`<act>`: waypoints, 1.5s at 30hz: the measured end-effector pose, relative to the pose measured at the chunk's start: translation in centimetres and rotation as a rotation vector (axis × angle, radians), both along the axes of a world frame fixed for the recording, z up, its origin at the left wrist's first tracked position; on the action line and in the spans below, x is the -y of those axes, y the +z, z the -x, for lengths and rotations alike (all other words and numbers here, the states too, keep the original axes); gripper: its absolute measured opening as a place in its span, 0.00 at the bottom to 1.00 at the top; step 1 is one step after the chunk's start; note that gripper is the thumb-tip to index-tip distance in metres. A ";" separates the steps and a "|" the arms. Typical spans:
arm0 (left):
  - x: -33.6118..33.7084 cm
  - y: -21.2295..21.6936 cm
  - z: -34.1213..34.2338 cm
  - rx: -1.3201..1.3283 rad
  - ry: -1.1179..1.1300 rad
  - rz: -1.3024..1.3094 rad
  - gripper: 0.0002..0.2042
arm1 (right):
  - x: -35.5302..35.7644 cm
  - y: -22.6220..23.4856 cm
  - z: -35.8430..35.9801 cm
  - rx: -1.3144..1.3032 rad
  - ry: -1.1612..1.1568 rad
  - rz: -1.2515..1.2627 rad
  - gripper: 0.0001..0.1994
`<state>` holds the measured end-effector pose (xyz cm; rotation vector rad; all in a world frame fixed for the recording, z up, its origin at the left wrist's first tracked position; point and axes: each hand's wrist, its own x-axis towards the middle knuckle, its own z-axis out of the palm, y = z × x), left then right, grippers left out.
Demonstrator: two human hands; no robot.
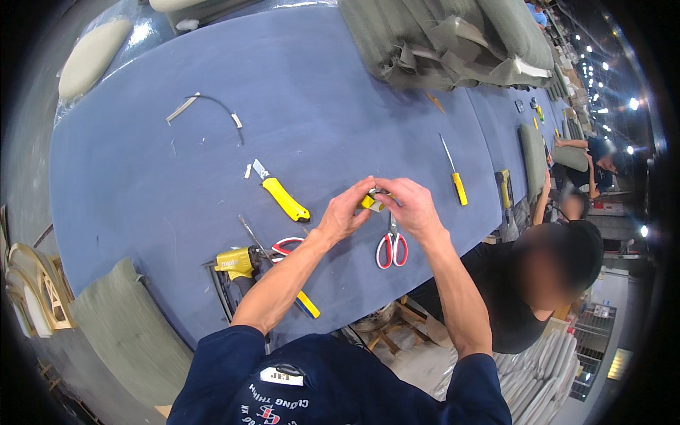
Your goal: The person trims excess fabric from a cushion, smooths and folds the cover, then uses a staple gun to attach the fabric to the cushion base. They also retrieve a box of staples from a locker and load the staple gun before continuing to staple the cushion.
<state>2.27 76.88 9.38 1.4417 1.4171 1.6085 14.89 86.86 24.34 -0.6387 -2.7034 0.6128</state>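
My left hand [346, 211] and my right hand [412, 207] meet over the table, fingers closed around a small yellow and white item [371, 203]. The fingers cover much of it, so its exact kind does not show. Just below my right hand lie scissors [392, 252] with red and white handles. Left of my hands rests a yellow utility knife [285, 200], its blade out. Partly under my left forearm are a second pair of scissors [286, 246], a yellow-handled screwdriver [307, 304] and a yellow-green staple gun [236, 263].
The blue-topped table [177, 170] holds another yellow-handled screwdriver [459, 188] and a bent dark cord [221, 103]. Grey-green upholstered pieces [439, 42] are stacked at the far edge. Green fabric [131, 326] hangs at the near left. A co-worker [513, 297] is close on the right.
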 end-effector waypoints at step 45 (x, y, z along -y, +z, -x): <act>27.6 4.3 0.6 -0.553 0.770 1.050 0.39 | 28.7 -9.4 -16.4 -1.066 -0.743 2.019 0.17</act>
